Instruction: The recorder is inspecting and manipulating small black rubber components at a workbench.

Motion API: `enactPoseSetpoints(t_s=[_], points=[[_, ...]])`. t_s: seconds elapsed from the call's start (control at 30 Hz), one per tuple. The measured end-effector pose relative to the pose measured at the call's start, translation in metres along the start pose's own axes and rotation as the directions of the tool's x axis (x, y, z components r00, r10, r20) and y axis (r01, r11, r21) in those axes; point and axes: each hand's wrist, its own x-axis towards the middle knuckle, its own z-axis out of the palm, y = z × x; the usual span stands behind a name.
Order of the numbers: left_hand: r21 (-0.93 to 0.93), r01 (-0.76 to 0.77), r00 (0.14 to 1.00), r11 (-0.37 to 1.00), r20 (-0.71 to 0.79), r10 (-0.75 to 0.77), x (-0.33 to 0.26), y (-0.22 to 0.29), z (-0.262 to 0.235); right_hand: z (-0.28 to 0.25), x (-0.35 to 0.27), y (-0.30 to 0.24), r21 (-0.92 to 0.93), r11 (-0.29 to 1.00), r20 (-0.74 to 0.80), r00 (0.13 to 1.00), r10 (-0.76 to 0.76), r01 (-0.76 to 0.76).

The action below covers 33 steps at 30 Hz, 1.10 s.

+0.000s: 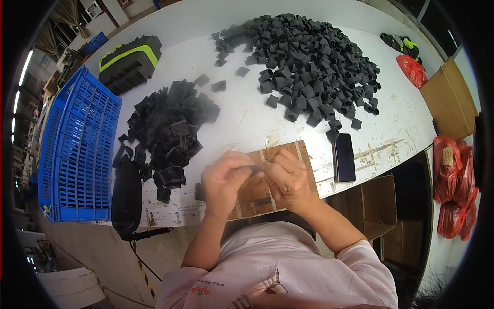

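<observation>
My left hand (pixel 224 177) and my right hand (pixel 289 177) meet above a brown cardboard sheet (pixel 301 149) at the table's near edge. Fingers of both are closed around a small dark piece (pixel 255 169), mostly hidden and blurred, so its kind is unclear. To the left of my hands lies a heap of black, flat, squarish pieces (pixel 172 134). A much larger heap of short dark grey tubes (pixel 309 67) spreads over the far right of the table. A few grey pieces (pixel 218 86) lie loose between the heaps.
A blue plastic crate (pixel 77 154) stands at the left edge, beside a black pouch (pixel 127 193). Behind it sits a dark stack with a yellow-green band (pixel 131 54). A phone (pixel 344 157) lies right of the cardboard. Red bags (pixel 447 170) and a cardboard box (pixel 378 206) are farther right.
</observation>
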Motion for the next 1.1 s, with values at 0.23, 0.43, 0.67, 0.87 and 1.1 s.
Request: enactPoseSetpoints(t_s=[0.23,0.43,0.67,0.87,1.1], points=[[0.067,0.117,0.992,0.991,-0.062,-0.113,-0.017,-0.001,0.011,0.006,-0.007,0.002,-0.06,0.998,-0.113,0.994,-0.009,0.002],[0.437,-0.008,1.0,0.899,0.013,0.002,-0.006,0.02,0.012,-0.009,0.004,-0.013,0.068,0.989,-0.091,0.986,0.136,-0.13],[0.759,-0.263,0.959,0.595,0.27,0.08,0.002,0.034,0.018,0.01,-0.024,0.012,0.18,0.968,-0.052,0.981,0.189,-0.177],[0.673,-0.146,0.985,0.725,0.164,0.045,-0.002,0.017,0.009,0.008,-0.018,0.008,0.109,0.975,-0.022,0.98,0.197,-0.193],[0.141,0.103,0.991,0.985,-0.098,-0.089,-0.02,0.027,0.015,-0.033,-0.001,-0.024,0.783,0.23,0.272,0.651,0.708,-0.578]])
